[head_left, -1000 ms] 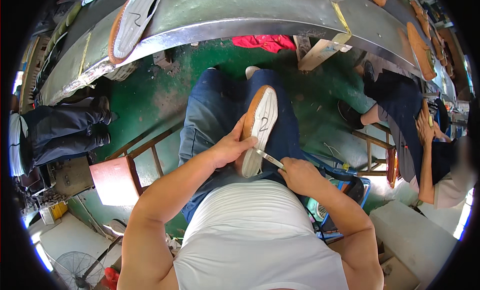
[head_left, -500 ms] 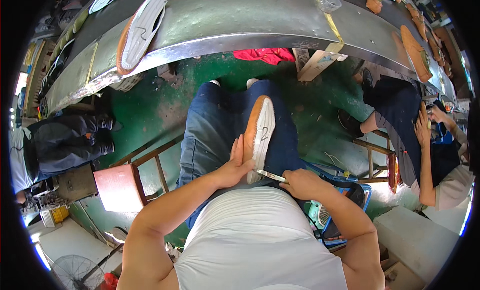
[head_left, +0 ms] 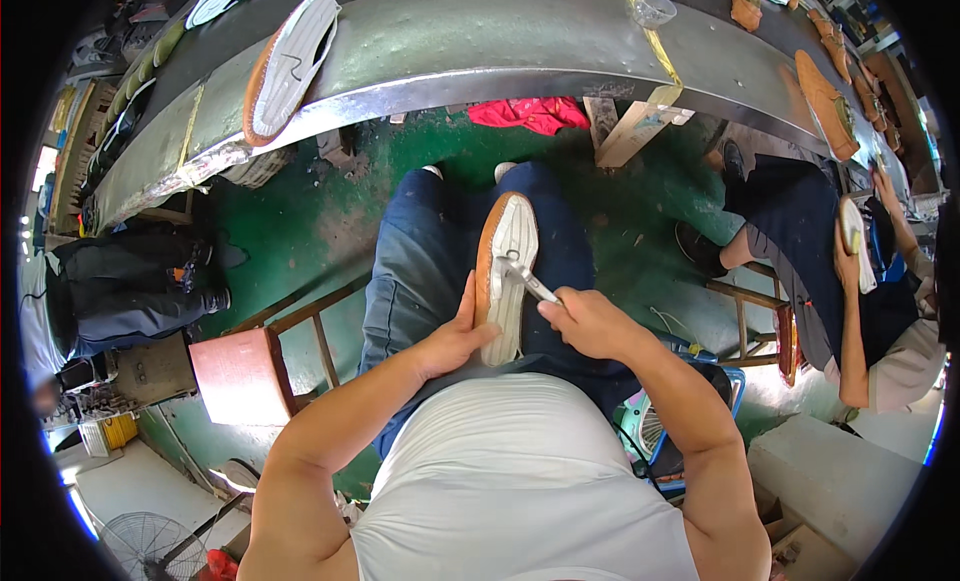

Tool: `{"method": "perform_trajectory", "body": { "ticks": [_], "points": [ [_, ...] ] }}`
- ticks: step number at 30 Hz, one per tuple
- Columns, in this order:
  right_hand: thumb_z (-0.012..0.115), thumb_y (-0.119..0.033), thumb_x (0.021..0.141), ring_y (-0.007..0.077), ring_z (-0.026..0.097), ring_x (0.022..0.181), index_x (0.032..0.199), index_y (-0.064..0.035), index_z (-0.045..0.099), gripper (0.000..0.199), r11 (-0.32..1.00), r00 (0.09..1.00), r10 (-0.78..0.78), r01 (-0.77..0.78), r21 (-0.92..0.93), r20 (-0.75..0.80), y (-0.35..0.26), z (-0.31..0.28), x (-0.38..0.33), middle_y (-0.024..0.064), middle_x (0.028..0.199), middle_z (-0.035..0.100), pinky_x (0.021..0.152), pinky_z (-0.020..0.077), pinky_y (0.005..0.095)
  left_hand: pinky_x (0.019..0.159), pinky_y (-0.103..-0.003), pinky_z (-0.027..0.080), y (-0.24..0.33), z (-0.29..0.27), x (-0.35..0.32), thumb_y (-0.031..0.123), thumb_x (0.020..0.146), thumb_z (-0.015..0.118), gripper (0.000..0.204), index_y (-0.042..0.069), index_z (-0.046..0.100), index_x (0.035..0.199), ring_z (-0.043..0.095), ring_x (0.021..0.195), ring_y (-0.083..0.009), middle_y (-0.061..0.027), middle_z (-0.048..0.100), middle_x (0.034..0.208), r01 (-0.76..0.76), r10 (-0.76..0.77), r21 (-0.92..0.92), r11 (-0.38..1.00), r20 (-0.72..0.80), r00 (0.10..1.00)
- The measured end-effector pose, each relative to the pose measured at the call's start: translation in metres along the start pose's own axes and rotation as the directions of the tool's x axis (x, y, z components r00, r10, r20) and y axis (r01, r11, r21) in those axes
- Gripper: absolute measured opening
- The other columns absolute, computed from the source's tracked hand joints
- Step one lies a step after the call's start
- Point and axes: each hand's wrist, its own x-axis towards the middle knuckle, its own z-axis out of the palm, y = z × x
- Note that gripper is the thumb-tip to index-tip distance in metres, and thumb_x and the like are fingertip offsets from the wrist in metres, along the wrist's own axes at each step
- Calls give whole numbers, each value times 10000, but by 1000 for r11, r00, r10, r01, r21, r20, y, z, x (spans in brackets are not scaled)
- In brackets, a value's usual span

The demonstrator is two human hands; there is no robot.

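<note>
On my lap lies a shoe (head_left: 509, 326) with a white ribbed face turned up, a tan edge along its left side and a small dark loop of cord near its middle. My left hand (head_left: 452, 339) grips its left side, thumb over the white face, fingers along the edge. In my right hand (head_left: 592, 323) is a silver pincer-like tool (head_left: 530, 281). Its head touches or lies just over the shoe near the loop; I cannot tell which. My fingers hide the tool's handle end.
A metal-topped bench (head_left: 480, 41) runs across ahead, bearing a similar white shoe (head_left: 291, 69), a clear cup (head_left: 653, 8) and tan shoes (head_left: 828, 103). A stool (head_left: 240, 376) stands left, a blue crate (head_left: 738, 381) right. A co-worker (head_left: 800, 241) sits right; another person (head_left: 130, 286) is left.
My right hand moved the tool up and forward from the shoe's near end to the cord loop. The shoe shifted slightly toward me and left. The right co-worker now holds up a white-faced shoe.
</note>
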Motion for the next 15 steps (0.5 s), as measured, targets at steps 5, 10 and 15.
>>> {"method": "perform_trajectory", "body": {
  "ticks": [5, 10, 15],
  "points": [
    [455, -357, 1042, 486, 629, 890, 961, 56, 576, 437, 997, 986, 27, -14, 80, -163, 8, 28, -25, 305, 875, 653, 797, 488, 512, 1182, -314, 229, 2, -2, 3, 151, 905, 666, 1148, 111, -302, 1521, 309, 1454, -266, -218, 274, 1588, -36, 30, 115, 993, 55, 998],
    [445, -336, 1052, 342, 670, 712, 914, 30, 572, 411, 950, 992, 34, 6, 312, -120, 36, 33, -11, 196, 801, 677, 688, 517, 422, 1182, -325, 257, 11, -9, 1, 131, 863, 698, 983, -23, 44, 1580, 346, 1441, -248, -195, 342, 1562, -166, 191, 248, 954, -79, 979],
    [397, -314, 1082, 193, 649, 677, 1036, 29, 588, 395, 604, 982, 160, -21, 797, -96, 77, 53, -20, 108, 832, 654, 651, 524, 324, 1194, -346, 225, 69, -25, -38, -15, 888, 597, 830, -3, 148, 1585, 292, 1473, -196, -110, 304, 1602, -265, 306, -453, 851, 17, 952]
  ]
}}
